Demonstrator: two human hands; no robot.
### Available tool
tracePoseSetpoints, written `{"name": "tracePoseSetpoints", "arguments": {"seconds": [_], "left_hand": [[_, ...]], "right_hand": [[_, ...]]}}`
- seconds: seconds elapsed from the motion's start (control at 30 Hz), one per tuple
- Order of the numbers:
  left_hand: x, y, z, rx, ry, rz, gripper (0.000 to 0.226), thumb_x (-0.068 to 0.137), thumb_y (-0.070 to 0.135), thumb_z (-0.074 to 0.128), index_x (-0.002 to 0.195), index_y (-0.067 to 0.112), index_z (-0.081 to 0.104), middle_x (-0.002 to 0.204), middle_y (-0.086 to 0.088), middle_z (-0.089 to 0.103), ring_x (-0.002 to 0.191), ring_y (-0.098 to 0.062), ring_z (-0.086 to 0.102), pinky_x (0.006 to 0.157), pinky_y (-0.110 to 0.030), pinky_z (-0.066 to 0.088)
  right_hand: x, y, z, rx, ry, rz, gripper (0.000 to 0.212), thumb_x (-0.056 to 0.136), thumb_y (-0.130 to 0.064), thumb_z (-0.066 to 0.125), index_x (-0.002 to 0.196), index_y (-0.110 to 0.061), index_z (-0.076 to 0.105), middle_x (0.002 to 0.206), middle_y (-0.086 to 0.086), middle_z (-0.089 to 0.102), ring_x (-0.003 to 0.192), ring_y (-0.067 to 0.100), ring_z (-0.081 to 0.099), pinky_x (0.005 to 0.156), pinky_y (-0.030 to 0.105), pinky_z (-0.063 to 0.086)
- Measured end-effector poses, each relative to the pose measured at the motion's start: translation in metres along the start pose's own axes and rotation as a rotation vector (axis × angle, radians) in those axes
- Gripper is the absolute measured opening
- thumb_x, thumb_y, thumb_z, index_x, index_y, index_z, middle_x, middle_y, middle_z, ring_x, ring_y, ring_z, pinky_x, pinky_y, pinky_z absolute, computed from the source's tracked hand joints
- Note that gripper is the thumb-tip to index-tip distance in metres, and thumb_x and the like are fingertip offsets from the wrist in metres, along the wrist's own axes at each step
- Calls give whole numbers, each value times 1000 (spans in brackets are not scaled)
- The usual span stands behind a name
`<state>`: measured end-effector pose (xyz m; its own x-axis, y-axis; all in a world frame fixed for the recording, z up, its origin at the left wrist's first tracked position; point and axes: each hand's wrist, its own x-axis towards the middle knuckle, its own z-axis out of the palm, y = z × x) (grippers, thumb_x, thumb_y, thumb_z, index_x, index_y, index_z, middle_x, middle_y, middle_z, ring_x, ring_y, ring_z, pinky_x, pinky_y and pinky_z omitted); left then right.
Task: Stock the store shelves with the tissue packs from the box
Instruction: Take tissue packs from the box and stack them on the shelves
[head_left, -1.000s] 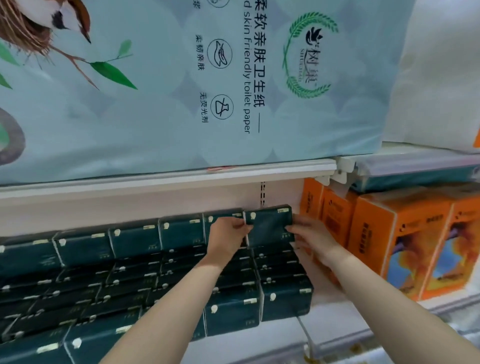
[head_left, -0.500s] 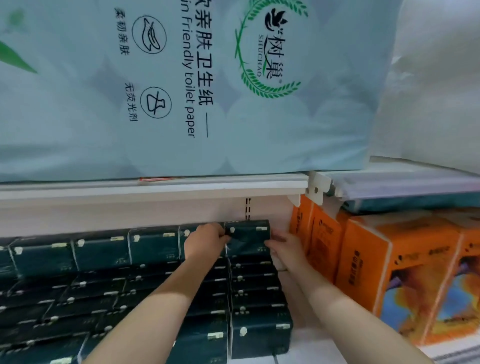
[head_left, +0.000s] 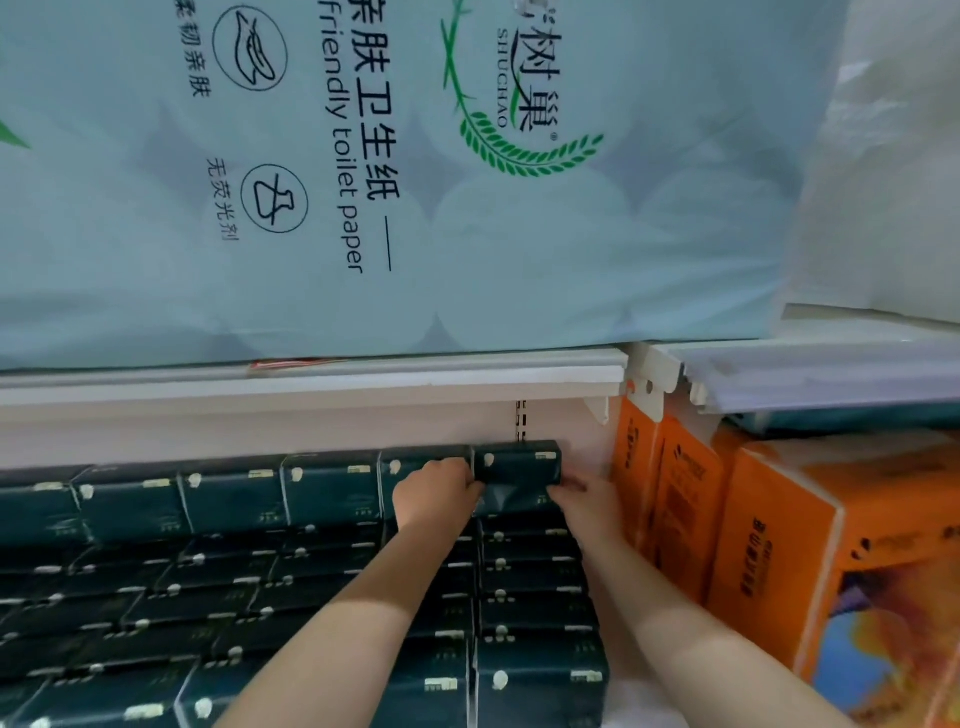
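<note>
Our left hand (head_left: 436, 493) and right hand (head_left: 582, 500) grip the ends of a dark green plastic-wrapped tissue pack (head_left: 517, 466). It now sits deeper than a second ago, in the rightmost column against the pale shelf back wall (head_left: 311, 431). Placement looks nearly complete.

The left grip (head_left: 436, 493) covers the left edge of the dark green plastic-wrapped tissue pack (head_left: 517, 467) at mid-frame, and the right grip (head_left: 584, 501) hides its lower right corner. The pale blue plastic toilet-paper bag (head_left: 363, 218) is cut by the top and left edges, its logo clipped. The stacked dark green packs (head_left: 208, 597) run off the left and bottom edges, their print unreadable. The orange cardboard tissue boxes (head_left: 769, 545) are cut at the right edge.
</note>
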<state>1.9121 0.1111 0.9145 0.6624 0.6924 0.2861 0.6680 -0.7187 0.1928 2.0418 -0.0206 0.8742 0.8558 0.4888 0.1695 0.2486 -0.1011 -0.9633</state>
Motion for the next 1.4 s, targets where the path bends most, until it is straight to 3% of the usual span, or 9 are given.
{"name": "tracePoseSetpoints", "arguments": {"seconds": [0.23,0.33,0.4,0.5,0.63,0.73,0.93,1.13,1.4], "left_hand": [[-9,-3,4,7,-12,21,41,96,65,49,93,28,66,84,7,64,76,-18,61,59,-27,44],[-23,-15,-1,-36,-7,10,47,92,73,47,107,33,66,95,10,69,83,-14,63,64,-28,48],[-29,-25,-10,-66,11,33,51,91,74,48,118,33,65,108,11,71,94,-14,66,70,-29,50],[-46,-54,-32,-117,3,75,59,92,70,52,135,30,59,128,12,66,113,-13,64,83,-31,53],[-81,-102,-62,-121,-86,74,78,90,69,57,154,32,35,155,5,45,140,-20,45,111,-42,44],[-107,-128,-75,-88,-122,5,89,87,70,59,159,36,18,163,3,32,148,-24,32,118,-43,35],[-171,-170,-92,-176,-38,-33,98,82,74,61,159,35,17,160,-1,37,146,-25,36,114,-45,40],[-261,-217,-101,-264,-5,-100,101,82,73,64,160,35,13,164,8,29,148,-17,29,118,-41,34],[-485,-323,-137,23,-20,-286,96,85,69,61,160,30,15,160,1,36,144,-23,37,113,-47,40]], "right_hand": [[-3,1,-1,26,73,17,21,86,-15,63,89,-35,60,95,-7,68,92,12,64,76,32,48],[-13,-7,2,-11,102,-130,27,85,-17,64,101,-38,59,103,-15,63,93,-3,60,74,18,45],[-15,-15,2,-133,143,-286,38,85,-20,67,122,-27,61,118,-13,64,106,-2,58,94,19,47],[-30,-29,9,-326,186,-484,61,84,-27,73,140,-14,50,142,4,53,135,21,43,112,30,29],[-61,-45,27,-404,-15,-659,68,85,-29,74,144,-13,45,149,7,46,142,25,36,118,41,28],[-84,-48,39,-454,-214,-642,74,88,-39,70,151,-23,35,158,-1,34,147,18,27,121,38,22],[-136,-52,54,-549,-435,-619,80,87,-55,62,153,-41,19,163,-13,19,150,11,16,121,34,18],[-205,-73,93,-631,-596,-824,81,89,-54,59,156,-25,24,163,-3,26,151,17,19,123,42,20],[-373,-69,191,-639,-980,-992,96,85,-59,62,158,-23,12,163,1,24,146,22,28,117,34,25]]}}
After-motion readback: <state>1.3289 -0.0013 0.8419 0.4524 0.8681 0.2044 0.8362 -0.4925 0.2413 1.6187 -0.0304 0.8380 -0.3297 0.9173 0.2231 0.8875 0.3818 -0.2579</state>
